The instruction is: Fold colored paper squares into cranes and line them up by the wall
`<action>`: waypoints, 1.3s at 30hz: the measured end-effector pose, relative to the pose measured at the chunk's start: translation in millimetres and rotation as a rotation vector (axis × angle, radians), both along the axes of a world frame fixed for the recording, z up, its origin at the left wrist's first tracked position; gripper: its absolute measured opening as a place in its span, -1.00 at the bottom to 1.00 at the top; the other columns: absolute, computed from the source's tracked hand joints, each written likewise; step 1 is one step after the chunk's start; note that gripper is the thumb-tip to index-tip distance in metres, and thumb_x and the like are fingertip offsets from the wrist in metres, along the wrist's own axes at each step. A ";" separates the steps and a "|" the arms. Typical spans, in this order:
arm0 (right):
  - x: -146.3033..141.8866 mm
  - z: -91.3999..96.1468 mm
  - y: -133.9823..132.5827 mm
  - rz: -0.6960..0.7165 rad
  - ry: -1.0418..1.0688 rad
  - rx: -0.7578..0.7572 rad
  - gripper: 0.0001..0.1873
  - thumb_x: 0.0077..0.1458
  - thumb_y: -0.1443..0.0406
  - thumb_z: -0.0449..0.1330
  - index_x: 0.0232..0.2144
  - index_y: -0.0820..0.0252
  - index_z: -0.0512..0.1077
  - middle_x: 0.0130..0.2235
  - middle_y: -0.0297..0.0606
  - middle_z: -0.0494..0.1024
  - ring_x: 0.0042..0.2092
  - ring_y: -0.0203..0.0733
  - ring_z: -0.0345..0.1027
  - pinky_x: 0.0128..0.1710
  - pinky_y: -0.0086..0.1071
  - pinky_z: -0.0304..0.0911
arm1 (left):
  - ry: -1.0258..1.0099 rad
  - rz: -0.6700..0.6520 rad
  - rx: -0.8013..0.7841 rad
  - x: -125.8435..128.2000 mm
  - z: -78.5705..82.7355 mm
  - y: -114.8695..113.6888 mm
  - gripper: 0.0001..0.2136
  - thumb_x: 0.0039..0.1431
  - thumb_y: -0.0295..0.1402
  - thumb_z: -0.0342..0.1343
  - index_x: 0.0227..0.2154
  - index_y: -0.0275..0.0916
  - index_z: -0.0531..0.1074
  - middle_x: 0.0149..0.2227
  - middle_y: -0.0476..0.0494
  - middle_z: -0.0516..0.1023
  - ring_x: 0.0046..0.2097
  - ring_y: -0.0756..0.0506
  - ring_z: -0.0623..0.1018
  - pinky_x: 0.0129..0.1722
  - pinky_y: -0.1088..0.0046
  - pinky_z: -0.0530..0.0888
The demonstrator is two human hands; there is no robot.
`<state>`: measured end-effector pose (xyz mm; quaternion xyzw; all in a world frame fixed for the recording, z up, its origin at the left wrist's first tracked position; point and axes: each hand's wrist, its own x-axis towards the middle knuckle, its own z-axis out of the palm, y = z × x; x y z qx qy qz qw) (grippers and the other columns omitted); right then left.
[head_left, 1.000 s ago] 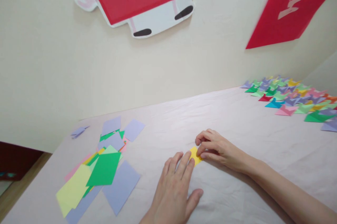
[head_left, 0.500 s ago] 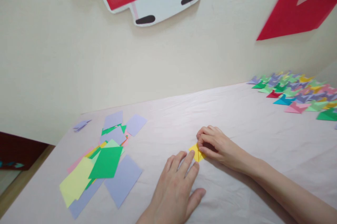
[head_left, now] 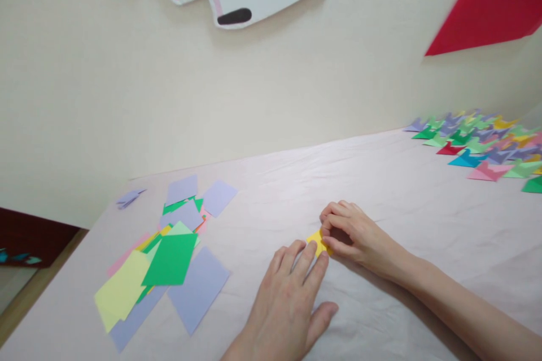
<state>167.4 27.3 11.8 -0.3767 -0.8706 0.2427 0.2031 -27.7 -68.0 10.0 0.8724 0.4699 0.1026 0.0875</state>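
Observation:
A small piece of folded yellow paper (head_left: 315, 240) lies on the cloth-covered table between my two hands. My left hand (head_left: 288, 293) rests palm down, fingers spread, with the index and middle fingertips on the paper's near side and the thumb out to the right. At the paper's right edge, my right hand (head_left: 351, 231) pinches it between thumb and index finger, the other fingers curled. Much of the paper is hidden beneath the fingertips.
Loose colored paper sheets, among them a green one (head_left: 173, 259) and a lavender one (head_left: 199, 290), lie spread at the left. Rows of folded paper figures (head_left: 491, 143) stand at the far right. A pale wall (head_left: 254, 95) rises behind the table (head_left: 271, 197).
My left hand has shifted slightly forward and right, so its fingertips cover more of the yellow paper. My right hand keeps its pinch. The camera view has moved a little.

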 end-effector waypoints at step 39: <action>-4.3 -2.3 -4.4 -0.035 -0.045 0.020 -0.88 0.15 0.41 0.11 -0.43 0.17 0.36 -0.32 -0.24 0.44 -0.26 -0.14 0.27 -0.21 -0.24 0.14 | 0.094 0.007 0.074 3.2 -5.1 -5.2 -0.46 0.33 -0.02 -0.10 0.23 -0.25 0.22 0.27 -0.18 0.29 0.21 -0.27 0.33 0.14 0.13 0.28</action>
